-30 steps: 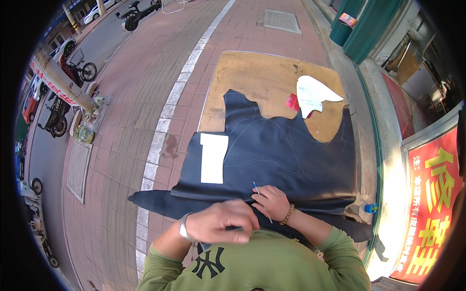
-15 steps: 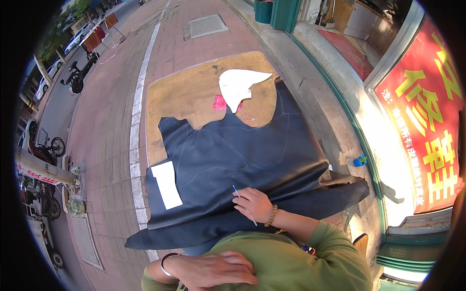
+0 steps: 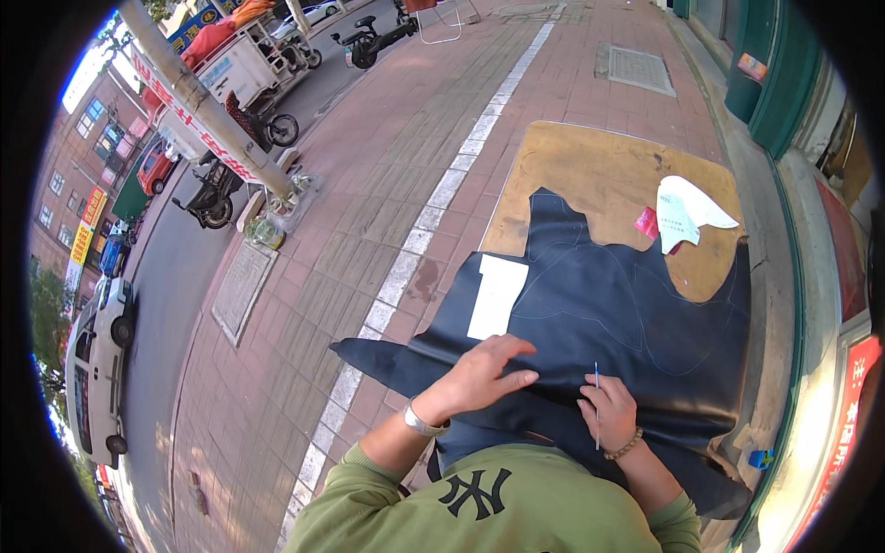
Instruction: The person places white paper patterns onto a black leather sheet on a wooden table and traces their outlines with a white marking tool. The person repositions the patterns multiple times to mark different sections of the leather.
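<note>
A big sheet of dark navy leather [image 3: 608, 341] lies spread over a flat brown board [image 3: 590, 175] set on the brick pavement [image 3: 387, 184], its near edge drooping off toward the person in the green sweatshirt [image 3: 498, 507]. It looks soft and limp rather than stiff: the ragged rim curls and folds at the near left corner, and the surface carries a dull sheen with faint traced outlines across it. I judge it fairly heavy for its thickness and apt to slide and bunch, so it wants a flat palm pressing down, or a grip at the free edge, not a pinch in the middle. The left hand [image 3: 484, 373], a metal watch on its wrist, lies spread flat on the leather close to the near edge, fingers extended, gripping nothing. The right hand [image 3: 608, 410], with a beaded bracelet, is closed around a thin pen [image 3: 596, 396] held upright, tip on or just above the hide; I cannot tell which. A white rectangular paper [image 3: 498, 295] lies on the leather's left part, thin and light. Farther off, on the bare board, rests a white curved pattern piece [image 3: 687, 212] overlapping a small pink scrap [image 3: 647, 222]. A small blue object [image 3: 761, 458] sits by the kerb at right.
</note>
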A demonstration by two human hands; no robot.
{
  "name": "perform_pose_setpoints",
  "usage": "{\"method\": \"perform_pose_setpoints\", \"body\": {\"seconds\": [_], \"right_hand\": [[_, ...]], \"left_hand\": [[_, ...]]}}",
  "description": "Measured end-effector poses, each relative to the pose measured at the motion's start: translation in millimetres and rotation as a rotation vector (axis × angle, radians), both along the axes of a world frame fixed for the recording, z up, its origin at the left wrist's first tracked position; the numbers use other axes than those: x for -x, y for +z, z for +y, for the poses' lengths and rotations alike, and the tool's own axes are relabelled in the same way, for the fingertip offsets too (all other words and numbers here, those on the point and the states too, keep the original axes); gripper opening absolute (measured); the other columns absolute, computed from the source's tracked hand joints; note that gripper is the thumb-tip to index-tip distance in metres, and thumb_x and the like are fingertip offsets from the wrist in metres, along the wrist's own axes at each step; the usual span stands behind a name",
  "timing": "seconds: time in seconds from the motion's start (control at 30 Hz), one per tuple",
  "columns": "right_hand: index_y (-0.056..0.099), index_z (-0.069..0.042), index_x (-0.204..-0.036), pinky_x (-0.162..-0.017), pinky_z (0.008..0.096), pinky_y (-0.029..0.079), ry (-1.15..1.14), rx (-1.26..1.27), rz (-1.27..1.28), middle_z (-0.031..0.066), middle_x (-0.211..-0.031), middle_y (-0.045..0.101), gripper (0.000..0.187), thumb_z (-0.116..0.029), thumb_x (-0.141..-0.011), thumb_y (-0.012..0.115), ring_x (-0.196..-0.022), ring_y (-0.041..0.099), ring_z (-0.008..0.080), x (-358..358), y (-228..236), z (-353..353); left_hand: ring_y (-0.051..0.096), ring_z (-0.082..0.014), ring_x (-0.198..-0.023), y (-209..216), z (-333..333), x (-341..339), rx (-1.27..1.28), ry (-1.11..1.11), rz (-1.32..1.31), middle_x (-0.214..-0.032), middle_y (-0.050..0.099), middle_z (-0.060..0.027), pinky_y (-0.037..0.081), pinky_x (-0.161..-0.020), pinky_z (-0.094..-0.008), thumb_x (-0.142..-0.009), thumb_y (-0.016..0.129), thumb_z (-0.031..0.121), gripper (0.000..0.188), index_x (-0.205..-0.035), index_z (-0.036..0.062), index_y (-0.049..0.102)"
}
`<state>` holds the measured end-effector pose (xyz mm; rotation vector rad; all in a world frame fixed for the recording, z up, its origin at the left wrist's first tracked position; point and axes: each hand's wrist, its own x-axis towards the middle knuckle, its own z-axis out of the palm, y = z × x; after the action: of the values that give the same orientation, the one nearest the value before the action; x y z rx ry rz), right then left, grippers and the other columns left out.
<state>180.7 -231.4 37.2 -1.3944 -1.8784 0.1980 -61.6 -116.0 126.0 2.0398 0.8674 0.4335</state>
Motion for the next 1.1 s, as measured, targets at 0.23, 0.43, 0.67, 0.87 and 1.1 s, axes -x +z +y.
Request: {"method": "perform_pose_setpoints", "body": {"seconds": [0.23, 0.43, 0.67, 0.87, 1.1], "right_hand": [[0.061, -0.005, -0.099, -0.082, 0.0392, 0.052, 0.206, 0.062, -0.128, 0.0125, -0.112, 0.061, 0.03, -0.008, -0.072, 0.073, -0.1, 0.061, 0.03, 45, 6, 69], [0.057, -0.006, -0.114, -0.108, 0.0463, 0.036, 0.212, 0.233, -0.28, 0.0164, -0.129, 0.051, 0.044, -0.016, -0.076, 0.075, -0.123, 0.048, 0.0331, 91, -5, 119], [0.056, -0.007, -0.118, -0.113, 0.0499, 0.026, 0.254, 0.277, -0.366, 0.0166, -0.135, 0.047, 0.046, -0.025, -0.079, 0.073, -0.131, 0.04, 0.0323, 113, -25, 142], [0.056, -0.008, -0.117, -0.113, 0.052, 0.025, 0.242, 0.285, -0.389, 0.0169, -0.138, 0.046, 0.043, -0.028, -0.082, 0.07, -0.134, 0.037, 0.0323, 114, -44, 143], [0.057, -0.008, -0.117, -0.112, 0.0526, 0.026, 0.24, 0.256, -0.356, 0.0163, -0.138, 0.046, 0.043, -0.026, -0.081, 0.071, -0.133, 0.038, 0.0327, 112, -51, 144]], "left_hand": [[0.054, -0.0328, -0.108, -81, 70, 78, -0.231, 0.674, 0.219, -0.111, 0.059, -0.0156, 0.045, -0.092, -0.0415, -0.084, 0.069, 0.019, 0.035, -0.114, 0.0043, 0.058], [0.061, -0.0253, -0.092, -111, 64, 76, -0.064, 0.714, 0.071, -0.106, 0.058, -0.0142, 0.05, -0.08, -0.0352, -0.083, 0.071, 0.013, 0.037, -0.115, 0.0009, 0.057], [0.062, -0.0313, -0.092, -122, 50, 79, -0.327, 0.703, 0.216, -0.112, 0.057, -0.0155, 0.051, -0.081, -0.0403, -0.079, 0.072, 0.016, 0.042, -0.117, 0.0039, 0.057], [0.058, -0.0114, -0.083, -142, 81, 136, 0.466, 0.77, -0.094, -0.09, 0.064, -0.0057, 0.047, -0.073, -0.0265, -0.085, 0.071, 0.017, 0.038, -0.115, -0.0041, 0.06], [0.061, -0.0222, -0.095, -122, 69, 128, 0.174, 0.696, 0.245, -0.101, 0.064, -0.008, 0.049, -0.085, -0.0331, -0.08, 0.071, 0.006, 0.04, -0.118, 0.0021, 0.058]]}}
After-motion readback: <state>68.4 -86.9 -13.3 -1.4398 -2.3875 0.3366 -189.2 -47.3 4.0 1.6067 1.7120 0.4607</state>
